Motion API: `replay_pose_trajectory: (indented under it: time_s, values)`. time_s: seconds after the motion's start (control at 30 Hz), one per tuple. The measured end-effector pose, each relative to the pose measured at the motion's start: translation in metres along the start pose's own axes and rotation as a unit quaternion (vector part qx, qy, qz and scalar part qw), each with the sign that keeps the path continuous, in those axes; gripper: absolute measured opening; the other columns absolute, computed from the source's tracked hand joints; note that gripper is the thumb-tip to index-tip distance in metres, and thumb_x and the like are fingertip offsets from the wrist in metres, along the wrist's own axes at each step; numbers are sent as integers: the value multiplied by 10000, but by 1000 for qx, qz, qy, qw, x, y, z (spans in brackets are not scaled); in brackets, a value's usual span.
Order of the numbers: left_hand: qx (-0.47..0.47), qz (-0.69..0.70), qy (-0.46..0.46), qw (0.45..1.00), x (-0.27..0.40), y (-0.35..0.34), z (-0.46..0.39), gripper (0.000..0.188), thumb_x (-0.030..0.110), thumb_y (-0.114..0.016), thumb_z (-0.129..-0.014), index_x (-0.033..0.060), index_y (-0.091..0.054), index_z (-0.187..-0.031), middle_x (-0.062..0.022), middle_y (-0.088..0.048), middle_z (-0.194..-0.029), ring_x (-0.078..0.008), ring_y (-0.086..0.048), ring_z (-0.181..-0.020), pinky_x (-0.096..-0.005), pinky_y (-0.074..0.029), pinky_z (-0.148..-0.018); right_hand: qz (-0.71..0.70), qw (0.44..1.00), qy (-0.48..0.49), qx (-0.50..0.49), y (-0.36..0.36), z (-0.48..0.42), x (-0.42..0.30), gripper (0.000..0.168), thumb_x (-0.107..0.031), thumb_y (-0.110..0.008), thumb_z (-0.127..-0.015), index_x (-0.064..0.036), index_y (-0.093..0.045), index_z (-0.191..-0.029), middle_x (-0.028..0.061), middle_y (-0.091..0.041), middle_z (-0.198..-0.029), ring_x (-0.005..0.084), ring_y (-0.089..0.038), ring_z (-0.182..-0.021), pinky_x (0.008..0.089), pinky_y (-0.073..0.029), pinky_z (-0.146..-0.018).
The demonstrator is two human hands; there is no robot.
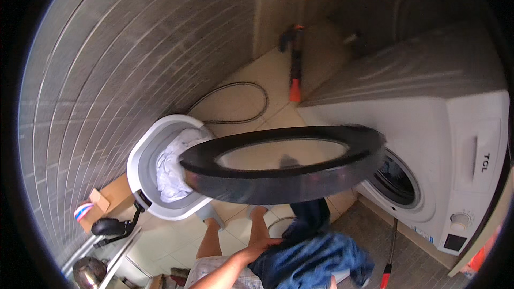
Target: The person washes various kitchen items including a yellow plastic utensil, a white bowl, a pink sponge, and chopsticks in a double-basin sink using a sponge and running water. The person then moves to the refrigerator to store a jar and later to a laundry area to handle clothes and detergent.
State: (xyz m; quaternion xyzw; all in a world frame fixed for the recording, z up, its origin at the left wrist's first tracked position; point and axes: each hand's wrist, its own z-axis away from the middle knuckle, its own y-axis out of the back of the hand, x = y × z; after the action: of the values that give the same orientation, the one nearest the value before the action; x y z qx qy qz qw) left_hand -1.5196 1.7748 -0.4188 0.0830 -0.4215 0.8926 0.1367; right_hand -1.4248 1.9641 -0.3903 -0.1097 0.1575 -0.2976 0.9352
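Note:
Blue denim garments (pixel 313 253) are bunched at the bottom centre. My left hand (pixel 263 247) grips their left side. Only a small part of my right hand (pixel 333 283) shows at the lower edge of the denim; the rest is hidden. Above the denim, the round dark door (pixel 281 188) of the white TCL front-loading washing machine (pixel 425 128) stands open. Some dark blue fabric (pixel 391 170) is visible inside the drum. White cloth (pixel 176 168) lies in the grey-and-white plastic tub (pixel 138 152) on the left, partly behind the door.
A hose (pixel 267 102) loops on the tiled floor beyond the tub. An orange-and-black pole (pixel 296 64) stands near the washer's far side. A cardboard box (pixel 116 192) and a metal-framed rack (pixel 116 257) are at the left. A red-ended rod (pixel 387 269) leans below the washer.

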Motion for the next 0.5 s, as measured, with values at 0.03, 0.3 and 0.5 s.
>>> replay_pose_trajectory:
  time_s: [0.03, 0.3, 0.5]
  values:
    - [23, 32, -10, 999, -28, -1, -21, 410, 77, -499, -787, 23, -410, -1183, -95, -468, -1141, -162, -418, -1055, -279, -315, -910, -23, 999, -10, 20, 10, 0, 4, 340, -305, -475, -825, -47, -465, -1046, 84, -510, -1011, 182, -508, -899, 333, -428, -759]
    - [145, -114, -203, 962, -2, -59, -127, 248, 167, -440, -827, 7, -505, -1006, -153, -475, -1078, -259, -424, -1050, -308, -329, -874, -174, 969, 100, 144, 91, -23, -27, 316, -293, -467, -829, -52, -475, -1033, 76, -519, -993, 170, -513, -879, 317, -433, -741]
    - [320, -104, -258, 905, 100, -52, -172, 254, 197, -440, -822, 56, -548, -1003, -122, -552, -953, -227, -519, -915, -288, -377, -806, -235, 901, 329, 159, 163, -87, -173, 298, -284, -461, -832, -56, -483, -1023, 70, -526, -980, 162, -516, -865, 305, -436, -728]
